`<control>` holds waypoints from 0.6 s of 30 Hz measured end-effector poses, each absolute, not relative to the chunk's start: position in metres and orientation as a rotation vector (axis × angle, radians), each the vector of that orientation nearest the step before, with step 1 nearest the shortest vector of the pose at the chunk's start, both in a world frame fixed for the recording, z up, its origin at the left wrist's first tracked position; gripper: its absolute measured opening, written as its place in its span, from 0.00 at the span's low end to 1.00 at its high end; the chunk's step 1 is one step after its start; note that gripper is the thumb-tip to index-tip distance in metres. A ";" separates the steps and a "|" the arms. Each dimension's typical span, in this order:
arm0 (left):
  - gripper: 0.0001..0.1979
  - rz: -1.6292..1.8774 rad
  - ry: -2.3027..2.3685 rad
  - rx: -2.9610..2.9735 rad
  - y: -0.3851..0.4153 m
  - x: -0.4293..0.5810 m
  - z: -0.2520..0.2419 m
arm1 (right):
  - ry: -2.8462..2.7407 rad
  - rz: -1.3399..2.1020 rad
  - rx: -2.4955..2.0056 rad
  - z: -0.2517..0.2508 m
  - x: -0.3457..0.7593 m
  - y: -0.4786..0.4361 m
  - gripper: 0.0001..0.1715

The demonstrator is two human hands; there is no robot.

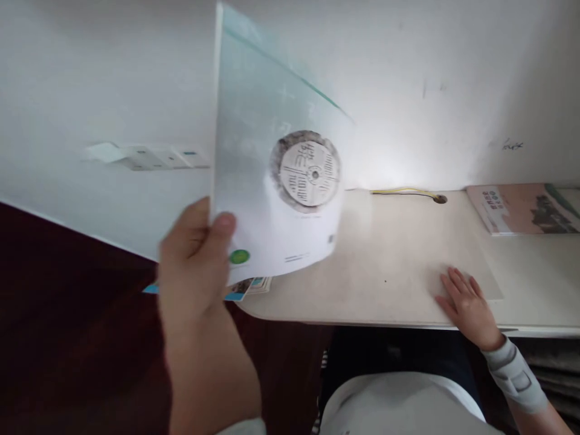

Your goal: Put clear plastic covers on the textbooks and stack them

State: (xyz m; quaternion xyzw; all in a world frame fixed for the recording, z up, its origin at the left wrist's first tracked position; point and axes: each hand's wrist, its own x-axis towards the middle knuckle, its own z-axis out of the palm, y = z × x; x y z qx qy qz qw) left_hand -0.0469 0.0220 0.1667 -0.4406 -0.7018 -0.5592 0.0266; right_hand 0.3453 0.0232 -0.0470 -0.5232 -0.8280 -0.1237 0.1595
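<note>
My left hand (194, 254) grips a thin paperback book (254, 181) by its lower left edge, thumb on the cover facing me. That cover is pale green fading to white, with a round inscribed disc pictured on it and a green oval near the bottom. The book is held up, tilted, in front of the wall. My right hand (469, 308) lies flat on the white desk (385, 290) near its front edge, fingers spread and holding nothing. Partly hidden behind the left hand and book, some printed books or papers (258, 285) lie at the desk's left end.
A pinkish book (521, 208) lies at the back right of the desk. Yellow and black wires (408, 191) run to a hole by the wall. White sockets with a plug (154, 157) are on the wall at left. Dark floor (67, 338) shows below.
</note>
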 end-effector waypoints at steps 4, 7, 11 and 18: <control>0.30 -2.504 -2.322 -1.807 0.071 -0.019 0.103 | -2.370 -0.308 -1.549 -0.041 0.341 0.022 0.27; 0.29 -2.657 -2.538 -1.863 0.085 -0.008 0.050 | -2.380 -0.307 -1.567 -0.040 0.341 0.022 0.27; 0.26 -2.429 -2.831 -1.854 0.079 -0.016 0.003 | -2.359 -0.308 -1.555 -0.041 0.340 0.023 0.26; 0.24 -1.834 -2.784 -2.142 0.068 -0.025 -0.005 | -2.342 -0.318 -1.541 -0.041 0.340 0.023 0.26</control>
